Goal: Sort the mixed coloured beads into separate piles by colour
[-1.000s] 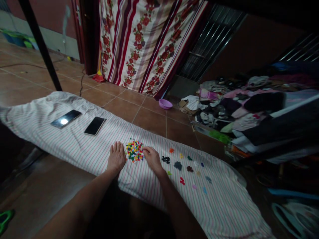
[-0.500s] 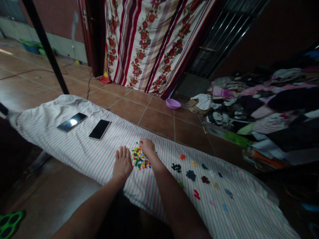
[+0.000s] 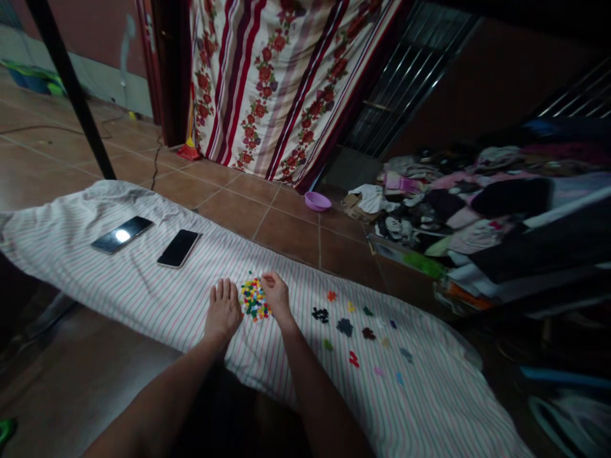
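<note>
A heap of small mixed-colour pieces (image 3: 256,301) lies on a striped cloth (image 3: 191,305). My left hand (image 3: 223,310) rests flat against the heap's left side, fingers stretched out. At the heap's right edge is my right hand (image 3: 277,296), its thumb and fingertips pinched together; whatever they grip is too small to make out. Farther right the same kind of pieces form small one-colour groups: orange (image 3: 331,296), black (image 3: 320,315), dark grey (image 3: 344,327), brown (image 3: 368,333), red (image 3: 354,359) and several others.
Two phones, one reflecting a light (image 3: 122,235) and one dark (image 3: 179,248), lie on the cloth to the left. Beyond its far edge, a purple basin (image 3: 317,201) stands on the tiled floor. Clothes (image 3: 458,197) are piled at the right, and a striped floral curtain (image 3: 277,83) hangs behind.
My right hand has drawn back from the far side of the heap to its right edge, still pinched. My left hand stays beside the heap. The whole view has shifted slightly.
</note>
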Motion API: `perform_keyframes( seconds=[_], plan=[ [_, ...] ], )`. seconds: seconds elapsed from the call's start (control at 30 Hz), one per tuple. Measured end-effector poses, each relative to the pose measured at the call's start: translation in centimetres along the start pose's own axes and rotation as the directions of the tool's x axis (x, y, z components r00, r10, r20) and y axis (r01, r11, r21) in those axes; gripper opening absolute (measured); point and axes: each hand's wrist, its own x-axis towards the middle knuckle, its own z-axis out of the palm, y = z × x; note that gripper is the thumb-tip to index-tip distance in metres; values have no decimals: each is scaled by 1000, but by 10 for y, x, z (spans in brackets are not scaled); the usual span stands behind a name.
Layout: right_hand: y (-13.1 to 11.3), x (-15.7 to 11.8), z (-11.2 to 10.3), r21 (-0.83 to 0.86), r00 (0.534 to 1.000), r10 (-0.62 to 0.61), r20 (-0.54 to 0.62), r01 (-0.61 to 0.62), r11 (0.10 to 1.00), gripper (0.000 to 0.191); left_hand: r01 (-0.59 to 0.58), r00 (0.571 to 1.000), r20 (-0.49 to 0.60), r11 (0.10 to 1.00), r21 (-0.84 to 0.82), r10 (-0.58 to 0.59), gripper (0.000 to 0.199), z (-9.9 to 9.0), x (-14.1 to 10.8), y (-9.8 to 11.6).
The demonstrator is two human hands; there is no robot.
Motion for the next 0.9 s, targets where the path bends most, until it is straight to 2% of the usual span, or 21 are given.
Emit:
perform_keyframes(
  seconds=[0.17,0.4,0.57,0.67,0.9],
  plan=[
    [10,-57,-23,212,998,63,-26,-56,976,22,-9,1000,-17,1000,-24,8,52,-4,-3,-2],
    [17,-122,-65,302,987,153,-56,-129,944,26,84,995,-51,996,-2,-85,51,-15,-16,-2],
    [19,-144,-87,352,973,216,-86,-173,920,30,171,984,-45,985,-12,-171,52,-17,-24,-1],
    [18,-152,-97,379,961,258,-97,-204,903,29,173,984,-40,985,-10,-173,52,-21,-27,0],
    [11,-162,-107,592,921,383,-75,-268,760,34,165,985,-38,986,-37,-167,51,-33,-30,3]
  ],
)
